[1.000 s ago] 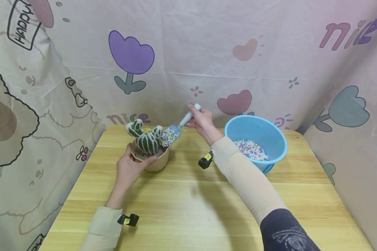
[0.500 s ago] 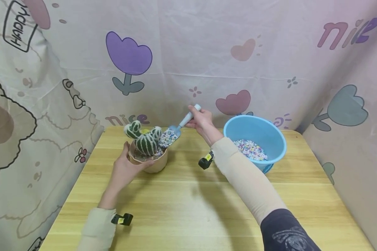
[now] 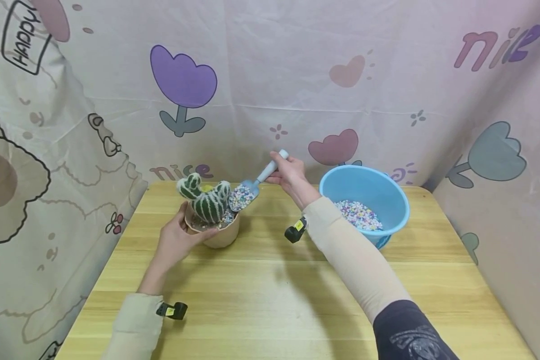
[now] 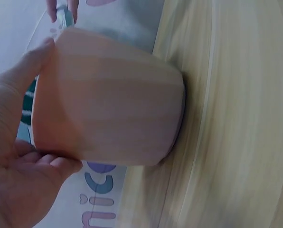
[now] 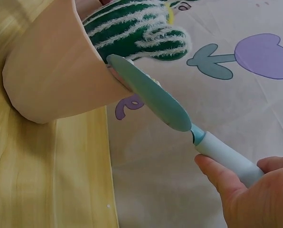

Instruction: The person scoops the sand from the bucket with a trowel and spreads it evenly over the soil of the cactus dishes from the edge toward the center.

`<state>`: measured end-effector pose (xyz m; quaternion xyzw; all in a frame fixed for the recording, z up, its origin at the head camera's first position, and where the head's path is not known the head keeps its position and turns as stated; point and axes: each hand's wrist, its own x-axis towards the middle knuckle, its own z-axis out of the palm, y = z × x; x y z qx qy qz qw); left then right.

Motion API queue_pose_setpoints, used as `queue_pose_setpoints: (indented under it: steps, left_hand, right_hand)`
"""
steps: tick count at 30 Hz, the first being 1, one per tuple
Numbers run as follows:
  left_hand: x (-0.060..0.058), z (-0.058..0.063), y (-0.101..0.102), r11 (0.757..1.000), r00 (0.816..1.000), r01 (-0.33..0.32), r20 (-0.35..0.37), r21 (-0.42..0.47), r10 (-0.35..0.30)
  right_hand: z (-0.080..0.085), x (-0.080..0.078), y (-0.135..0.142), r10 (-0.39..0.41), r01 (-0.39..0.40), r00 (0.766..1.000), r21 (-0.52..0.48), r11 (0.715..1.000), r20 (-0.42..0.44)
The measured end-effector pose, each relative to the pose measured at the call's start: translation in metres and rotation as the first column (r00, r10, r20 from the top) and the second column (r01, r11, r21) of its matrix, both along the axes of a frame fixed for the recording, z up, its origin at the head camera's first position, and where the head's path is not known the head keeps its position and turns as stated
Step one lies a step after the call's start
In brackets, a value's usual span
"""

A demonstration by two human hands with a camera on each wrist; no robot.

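Note:
My left hand holds a beige flowerpot by its side, thumb at the near rim. Its fingers wrap round the far side in the left wrist view. A green cactus with white fuzzy stripes stands in the pot. Multicoloured pebbles lie at its base, on the right. In my right hand is a small trowel by its pale handle. The trowel's blue blade carries a heap of pebbles and tilts down to the pot's right rim.
A blue bucket with more coloured pebbles stands on the right of the wooden table. A patterned cloth hangs behind the table and along both sides.
The pot and my left hand have shifted slightly left. More coloured pebbles now show inside the pot beside the cactus. My right hand keeps the trowel in nearly the same place.

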<state>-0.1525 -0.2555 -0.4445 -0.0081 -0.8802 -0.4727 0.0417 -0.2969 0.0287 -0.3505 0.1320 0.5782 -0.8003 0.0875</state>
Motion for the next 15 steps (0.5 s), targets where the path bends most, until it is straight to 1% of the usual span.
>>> queue_pose_setpoints:
  steps: [8,15]
  left_hand:
    - [0.002,-0.005,0.012,0.996,0.995,-0.080,-0.054,-0.037,0.078]
    - [0.005,-0.003,0.023,0.989,0.986,-0.149,-0.069,-0.003,0.149]
  right_hand:
    - [0.000,0.000,-0.001,0.005,-0.005,1.000,0.015,1.000,-0.006]
    - [0.000,-0.001,-0.003,0.000,0.000,1.000,0.017,1.000,-0.016]
